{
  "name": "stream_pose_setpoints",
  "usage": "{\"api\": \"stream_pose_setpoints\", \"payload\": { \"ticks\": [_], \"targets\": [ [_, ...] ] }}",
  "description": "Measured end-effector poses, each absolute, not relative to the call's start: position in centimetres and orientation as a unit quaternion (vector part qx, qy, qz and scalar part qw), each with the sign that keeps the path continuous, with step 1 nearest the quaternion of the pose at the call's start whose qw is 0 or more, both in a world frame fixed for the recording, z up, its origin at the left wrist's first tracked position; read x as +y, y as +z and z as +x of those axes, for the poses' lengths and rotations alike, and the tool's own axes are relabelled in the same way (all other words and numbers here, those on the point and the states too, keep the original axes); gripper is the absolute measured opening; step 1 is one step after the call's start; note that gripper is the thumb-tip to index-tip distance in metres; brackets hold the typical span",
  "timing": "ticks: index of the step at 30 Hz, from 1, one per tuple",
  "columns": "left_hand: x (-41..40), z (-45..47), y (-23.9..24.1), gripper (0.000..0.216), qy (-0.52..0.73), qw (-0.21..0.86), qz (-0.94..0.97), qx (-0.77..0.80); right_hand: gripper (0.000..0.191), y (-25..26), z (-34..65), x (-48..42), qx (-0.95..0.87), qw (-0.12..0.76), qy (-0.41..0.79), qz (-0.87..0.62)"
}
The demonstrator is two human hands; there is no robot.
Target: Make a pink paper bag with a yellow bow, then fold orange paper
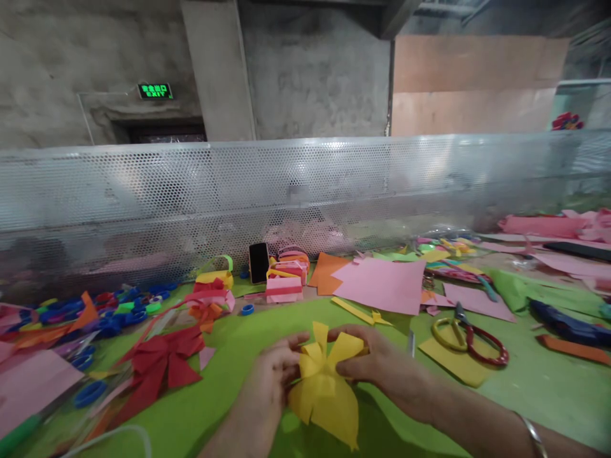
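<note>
A yellow paper bow (327,388) is held up over the green table cover (238,356) near the front middle. My left hand (272,375) pinches its left side, fingers closed on the paper. My right hand (370,359) grips its right loop from above, thumb and fingers closed. A bangle (534,436) shows on the right wrist. The bow's tails hang down below both hands.
A red paper bow (165,362) lies to the left. Scissors (470,337) with yellow and red handles lie to the right. Pink paper (382,283), small gift boxes (285,280), a black phone (258,262) and blue rings (114,308) lie before a perforated metal screen (305,191).
</note>
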State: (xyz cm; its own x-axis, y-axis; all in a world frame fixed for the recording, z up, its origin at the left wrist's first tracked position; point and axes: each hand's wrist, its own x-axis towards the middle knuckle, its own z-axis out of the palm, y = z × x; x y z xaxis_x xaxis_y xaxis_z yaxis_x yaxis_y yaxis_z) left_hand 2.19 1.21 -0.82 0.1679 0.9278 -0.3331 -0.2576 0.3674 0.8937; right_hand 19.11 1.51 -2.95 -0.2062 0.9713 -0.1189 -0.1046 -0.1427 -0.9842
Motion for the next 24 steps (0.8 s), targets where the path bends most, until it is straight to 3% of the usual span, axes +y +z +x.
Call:
{"api": "stream_pose_setpoints", "payload": {
  "ticks": [4, 9, 14, 24],
  "targets": [
    [1.7, 2.0, -0.4, 0.033, 0.445, 0.649, 0.324, 0.525, 0.043, -2.8, 19.3, 1.5, -0.489, 0.426, 0.608, -0.458],
    [1.4, 1.8, -1.7, 0.043, 0.382, 0.655, 0.424, 0.496, 0.042, -3.4, 19.4, 1.6, -0.495, 0.404, 0.635, -0.434],
    [1.2, 1.7, -2.7, 0.038, 0.37, 0.615, 0.465, 0.519, 0.033, -3.7, 19.5, 1.9, -0.502, 0.425, 0.647, -0.386],
    [1.4, 1.7, -2.4, 0.05, 0.386, 0.652, 0.428, 0.493, 0.043, -3.7, 19.7, 2.6, -0.506, 0.441, 0.635, -0.384]
  ]
}}
